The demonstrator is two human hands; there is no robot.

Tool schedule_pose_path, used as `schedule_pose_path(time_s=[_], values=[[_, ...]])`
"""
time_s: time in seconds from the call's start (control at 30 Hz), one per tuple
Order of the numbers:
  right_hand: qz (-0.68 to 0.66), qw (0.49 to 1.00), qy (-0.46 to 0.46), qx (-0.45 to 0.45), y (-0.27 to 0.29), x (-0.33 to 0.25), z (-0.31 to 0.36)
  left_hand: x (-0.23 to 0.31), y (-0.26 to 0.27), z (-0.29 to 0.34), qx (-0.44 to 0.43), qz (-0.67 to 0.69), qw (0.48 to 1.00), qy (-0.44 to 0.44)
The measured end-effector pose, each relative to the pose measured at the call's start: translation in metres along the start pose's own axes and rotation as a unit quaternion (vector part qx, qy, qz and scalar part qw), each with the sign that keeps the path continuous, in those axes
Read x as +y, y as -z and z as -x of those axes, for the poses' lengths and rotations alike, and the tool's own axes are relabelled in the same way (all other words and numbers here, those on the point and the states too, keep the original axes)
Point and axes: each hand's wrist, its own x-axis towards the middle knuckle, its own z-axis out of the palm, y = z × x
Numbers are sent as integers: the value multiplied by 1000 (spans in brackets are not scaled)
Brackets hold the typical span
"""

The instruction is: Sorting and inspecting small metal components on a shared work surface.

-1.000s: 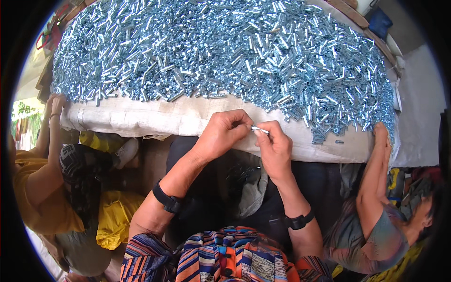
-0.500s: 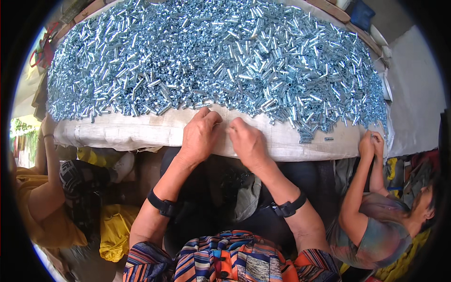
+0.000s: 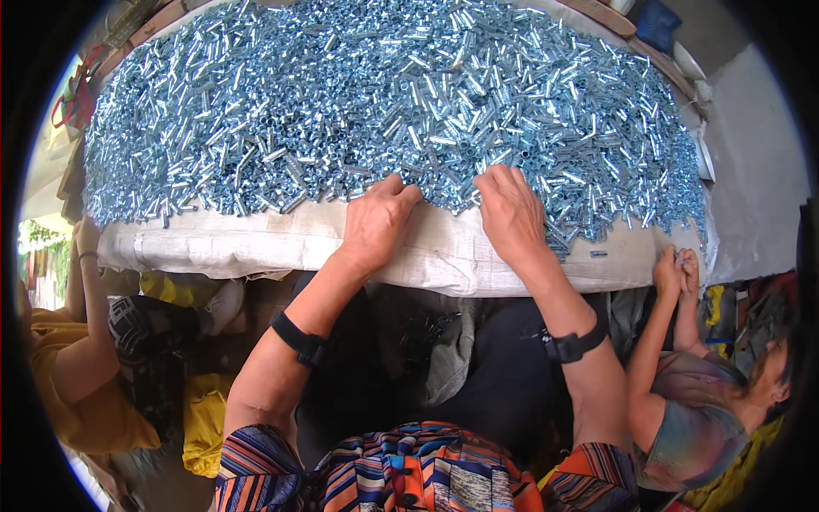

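Observation:
A broad heap of small shiny blue-silver metal sleeves (image 3: 281,111), some long, some short rings, covers most of the table. My left hand (image 3: 381,220) is at the heap's near edge with its fingers curled in. Whatever it pinches is hidden behind the knuckles. Farther right, my right hand (image 3: 514,213) reaches onto the sleeves with its fingers bent and pressed together. The fingertips touch the heap, and I cannot make out a piece in them. A gap of bare cloth lies between the two hands.
Whitish cloth (image 3: 205,243) covers the table's near edge, where a single sleeve (image 3: 598,253) lies apart. At the right, a co-worker's hands (image 3: 676,271) meet at the table edge; another person's hand (image 3: 87,235) is at the left. Wooden boards (image 3: 597,15) border the far side.
My right hand has moved right and forward, from the cloth onto the heap. The left hand has shifted slightly right and forward. The hands are now farther apart.

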Motion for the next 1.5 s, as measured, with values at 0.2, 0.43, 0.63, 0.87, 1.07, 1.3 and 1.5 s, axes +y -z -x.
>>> schedule_pose_path(time_s=[0.2, 0.43, 0.63, 0.87, 1.07, 1.3, 1.5], values=[[114, 990, 4, -88, -7, 2, -8, -5, -3, -9, -15, -15, 1000, -12], [-84, 990, -113, -20, 7, -17, 10, -11, -6, -9, 21, -20, 997, -65], [-588, 714, -373, -63, 9, -45, 35, 1, 8, 6, 20, 85, 996, 11], [-660, 655, -364, 56, -2, -61, 46, 23, 20, 28, -106, 608, 759, 210], [-721, 585, -367, 49, -2, -68, 48, 26, 21, 35, -94, 679, 691, 230], [-740, 569, -353, 58, -7, -71, 53, 26, 15, 38, -92, 687, 686, 221], [-635, 680, -362, 60, -17, -71, 47, 21, 9, 35, -55, 390, 911, 118]])
